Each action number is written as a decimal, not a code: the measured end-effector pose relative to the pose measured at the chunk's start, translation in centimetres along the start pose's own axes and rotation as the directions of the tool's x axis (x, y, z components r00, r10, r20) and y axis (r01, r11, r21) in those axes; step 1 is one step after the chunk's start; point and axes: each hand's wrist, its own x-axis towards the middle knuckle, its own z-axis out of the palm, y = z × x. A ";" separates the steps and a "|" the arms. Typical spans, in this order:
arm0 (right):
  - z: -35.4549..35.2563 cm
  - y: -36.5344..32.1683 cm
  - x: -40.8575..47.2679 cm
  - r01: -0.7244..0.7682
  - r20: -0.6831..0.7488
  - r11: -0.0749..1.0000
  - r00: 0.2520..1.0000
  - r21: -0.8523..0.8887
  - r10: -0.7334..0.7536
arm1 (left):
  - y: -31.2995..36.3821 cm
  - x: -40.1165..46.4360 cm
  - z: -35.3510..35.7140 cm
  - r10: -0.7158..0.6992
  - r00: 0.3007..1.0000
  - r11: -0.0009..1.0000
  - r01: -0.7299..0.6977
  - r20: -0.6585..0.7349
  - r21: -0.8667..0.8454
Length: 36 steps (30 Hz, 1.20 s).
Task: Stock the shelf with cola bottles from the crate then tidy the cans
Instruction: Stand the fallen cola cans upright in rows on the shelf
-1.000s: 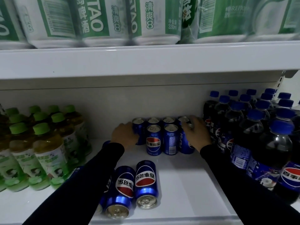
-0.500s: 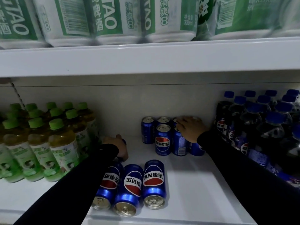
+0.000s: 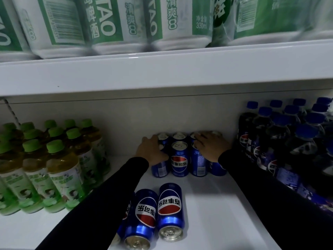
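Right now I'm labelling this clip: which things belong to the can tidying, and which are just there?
Job:
- upright cola cans
- cans lying down
- left hand
- right hand
- cola bottles

Just there:
- green-capped tea bottles
- beer packs

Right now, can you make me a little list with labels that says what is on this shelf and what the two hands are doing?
standing cans: blue cola cans upright in a group at the back of the shelf
lying cans: blue cans on their sides near the front
left hand: left hand wraps the leftmost standing can
right hand: right hand rests on top of the right cans
left side: tea bottles with green caps
right side: cola bottles with blue caps
shelf above: green and white cans
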 end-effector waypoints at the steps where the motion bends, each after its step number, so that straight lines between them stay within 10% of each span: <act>1: 0.1 0.0 0.1 0.001 -0.007 1.000 1.000 -0.002 -0.001 | 0.1 0.0 0.2 0.008 1.000 1.000 -0.008 -0.006 -0.015; 19: -1.3 -0.8 -1.1 -0.031 -0.033 0.998 0.999 0.058 0.033 | -0.8 -2.5 -1.2 0.032 0.994 0.996 -0.041 -0.109 -0.079; 24: -1.9 -0.8 -1.4 -0.099 -0.138 0.941 0.979 0.322 0.151 | -2.2 -4.7 -2.7 -0.022 0.983 0.998 0.012 -0.181 -0.056; 31: -3.7 -4.6 -4.3 0.202 -0.401 0.827 0.916 0.525 0.031 | -3.0 -7.7 -3.9 -0.024 0.995 0.999 0.026 -0.096 0.019; 36: -3.8 -8.6 -8.0 0.253 -0.312 0.807 0.946 0.534 -0.091 | -3.2 -9.4 -4.7 0.038 0.997 0.998 -0.041 0.068 0.047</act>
